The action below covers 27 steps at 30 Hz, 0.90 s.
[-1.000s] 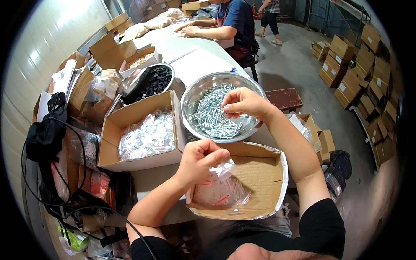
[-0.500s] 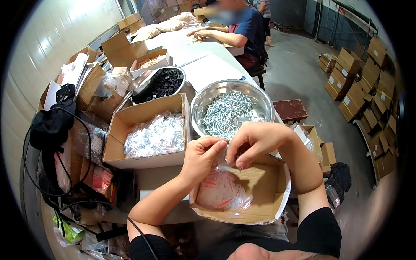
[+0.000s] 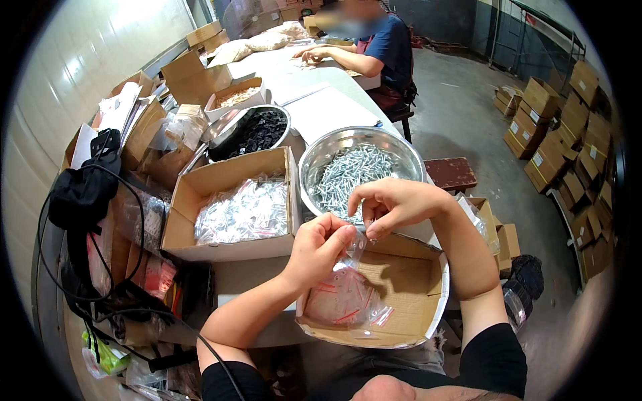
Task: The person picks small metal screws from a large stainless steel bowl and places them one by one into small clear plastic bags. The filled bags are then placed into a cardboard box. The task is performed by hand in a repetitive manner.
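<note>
A small clear zip bag (image 3: 354,252) hangs from the pinched thumb and fingers of my left hand (image 3: 319,248). Close beside it, my right hand (image 3: 396,206) has its thumb and fingertips drawn together at the bag's upper part; what lies between them is too small to make out. Both hands are over a shallow cardboard tray (image 3: 413,294), where several flat clear bags with red strips (image 3: 341,297) lie on the left side. Just beyond my hands stands a steel bowl (image 3: 413,160) of silvery screws (image 3: 349,172).
Left of the bowl, a cardboard box (image 3: 179,234) holds filled clear bags (image 3: 237,214). Behind it sit a bowl of black parts (image 3: 257,130) and a box of tan pieces (image 3: 237,97). A co-worker (image 3: 391,50) sits farther along the table. Stacked cartons (image 3: 531,123) stand at right.
My right fingers have lifted slightly away from the bag's mouth, and more of the bag shows below my left hand. The view has shifted slightly.
</note>
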Motion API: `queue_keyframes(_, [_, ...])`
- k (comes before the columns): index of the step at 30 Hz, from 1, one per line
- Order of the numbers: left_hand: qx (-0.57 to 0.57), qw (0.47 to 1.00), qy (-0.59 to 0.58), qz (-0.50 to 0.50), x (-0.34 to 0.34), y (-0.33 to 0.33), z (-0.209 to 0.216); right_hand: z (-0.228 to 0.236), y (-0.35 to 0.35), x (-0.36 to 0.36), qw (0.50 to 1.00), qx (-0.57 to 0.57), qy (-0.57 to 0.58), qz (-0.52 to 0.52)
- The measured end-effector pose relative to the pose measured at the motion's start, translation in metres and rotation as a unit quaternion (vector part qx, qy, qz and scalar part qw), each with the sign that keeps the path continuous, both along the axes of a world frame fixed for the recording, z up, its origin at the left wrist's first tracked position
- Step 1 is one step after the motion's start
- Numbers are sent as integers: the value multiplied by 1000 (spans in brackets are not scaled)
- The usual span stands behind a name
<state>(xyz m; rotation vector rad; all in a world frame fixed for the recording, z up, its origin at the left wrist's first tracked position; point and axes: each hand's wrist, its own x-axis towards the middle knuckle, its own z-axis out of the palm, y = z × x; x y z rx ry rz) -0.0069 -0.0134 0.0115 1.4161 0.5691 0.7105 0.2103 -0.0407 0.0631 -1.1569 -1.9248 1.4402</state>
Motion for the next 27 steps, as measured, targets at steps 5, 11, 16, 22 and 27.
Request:
queue_keyframes(5, [65,998,17,15,-3,1,-1,-4,0,-1,998,-36,11,43])
queue_keyframes(11, [-27,995,12,-100,-1,2,2,-7,7,8,996,29,3,-79])
queue_keyframes(16, [53,981,65,-175,0,8,-7,-8,11,13,991,25,95,-95])
queue_keyframes(22, [79,974,163,-135,-2,2,11,-1,3,13,988,-5,152,-30])
queue_keyframes(27, [66,972,152,-167,-2,3,10,-1,-2,6,986,30,155,49])
